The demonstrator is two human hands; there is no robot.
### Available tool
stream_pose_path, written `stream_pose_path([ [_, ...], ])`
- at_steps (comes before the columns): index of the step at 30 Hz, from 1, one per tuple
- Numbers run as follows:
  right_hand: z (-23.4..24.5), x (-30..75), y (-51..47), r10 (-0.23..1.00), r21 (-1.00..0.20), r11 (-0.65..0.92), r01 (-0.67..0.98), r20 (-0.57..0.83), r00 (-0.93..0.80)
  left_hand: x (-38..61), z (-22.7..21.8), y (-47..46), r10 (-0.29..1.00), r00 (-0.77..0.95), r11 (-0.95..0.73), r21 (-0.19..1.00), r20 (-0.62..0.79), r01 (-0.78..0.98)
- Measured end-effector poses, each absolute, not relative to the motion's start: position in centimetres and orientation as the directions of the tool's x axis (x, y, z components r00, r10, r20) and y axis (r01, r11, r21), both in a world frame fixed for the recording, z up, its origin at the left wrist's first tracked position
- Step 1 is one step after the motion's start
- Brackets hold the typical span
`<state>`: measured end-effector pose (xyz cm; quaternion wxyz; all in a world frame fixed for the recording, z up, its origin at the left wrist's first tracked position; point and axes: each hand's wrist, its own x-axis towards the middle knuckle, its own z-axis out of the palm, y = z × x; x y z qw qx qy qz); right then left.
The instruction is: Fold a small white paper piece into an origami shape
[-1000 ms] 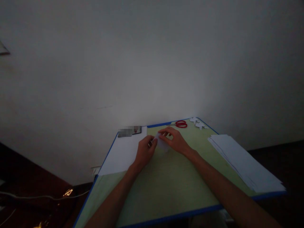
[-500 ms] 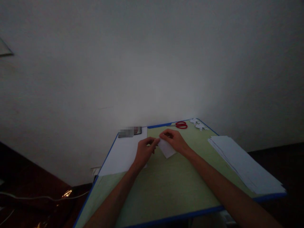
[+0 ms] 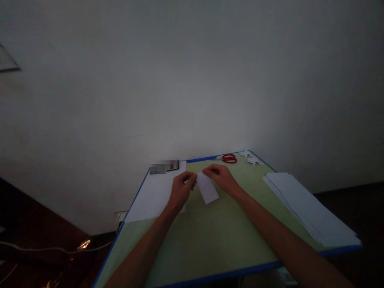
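A small white rectangular piece of paper (image 3: 207, 190) hangs tilted over the middle of the table. At its upper left corner, my left hand (image 3: 181, 188) is closed, pinching it between thumb and fingers. My right hand (image 3: 220, 175) pinches the same paper near its top right corner. Left of my left hand lies a large white sheet (image 3: 150, 196) flat on the tabletop. Beyond my right hand rests a pair of scissors (image 3: 228, 159) with red handles, by the far edge.
The green table (image 3: 222, 240) has blue edging and stands against a wall (image 3: 192, 80). A stack of white paper (image 3: 309, 208) lies on the right. White paper scraps (image 3: 253, 160) are at the far right corner, and a phone (image 3: 173, 165), partly blurred, at the far left.
The paper has turned and moved slightly left, so more of its length shows. My fingertips have drawn a little apart along its top edge.
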<state>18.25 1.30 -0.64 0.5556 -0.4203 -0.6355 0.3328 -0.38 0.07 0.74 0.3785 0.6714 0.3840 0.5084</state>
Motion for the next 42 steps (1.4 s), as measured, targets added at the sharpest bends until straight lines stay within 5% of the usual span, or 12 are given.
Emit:
stream_pose_path([
  [9,-0.8,16.7,0.3,0.898,-0.878,0.416,0.236,0.438,0.05,0.0,1.0,-0.5,0.896,0.005,-0.432,0.869,0.444,0.241],
  [16,-1.5,16.0,-0.7,0.864,-0.771,0.502,0.391,0.468,-0.186,-0.3,1.6,-0.6,0.848,-0.161,-0.446,0.844,0.505,0.296],
  [21,-1.9,15.8,-0.7,0.867,-0.752,0.496,0.434,0.455,-0.202,-0.2,1.4,-0.6,0.851,-0.087,-0.485,0.839,0.517,0.247],
  [34,-1.0,16.3,-0.2,0.932,-0.953,0.294,0.069,0.27,-0.242,0.0,0.0,0.5,0.965,0.172,-0.198,0.98,0.199,-0.024],
  [42,-2.3,16.5,1.0,0.993,-0.992,0.101,-0.078,0.105,-0.051,-0.1,-0.4,1.1,0.98,0.017,-0.195,0.973,0.199,-0.126],
])
